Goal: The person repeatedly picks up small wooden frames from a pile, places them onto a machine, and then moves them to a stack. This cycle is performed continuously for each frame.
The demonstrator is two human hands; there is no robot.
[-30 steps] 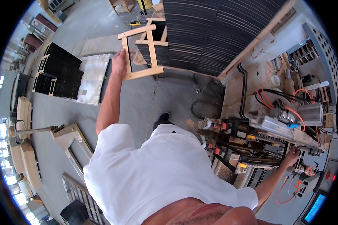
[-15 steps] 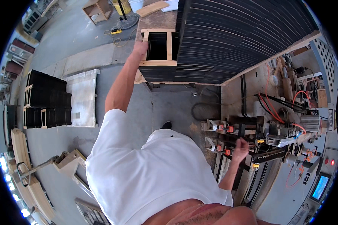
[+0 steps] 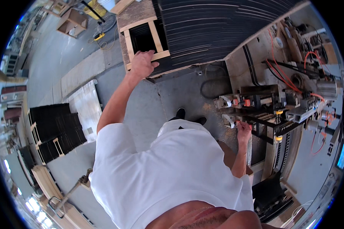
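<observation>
Wooden frame (image 3: 156,36), pale and open in the middle, lies at the far side of the scene, left of centre, on a dark pile (image 3: 164,65) beside a tall stack of black panels (image 3: 214,30). The left hand (image 3: 142,64) is laid over its near rail (image 3: 162,56), thumb toward the right; I cannot tell whether it pinches the wood or merely touches it. On the right side, the right hand (image 3: 244,131) has bent fingers, close by a machine (image 3: 262,90) with red parts (image 3: 247,102); whether it holds anything cannot be told. Farther left, another black stack (image 3: 53,114) stands beside a pale sheet (image 3: 84,99).
</observation>
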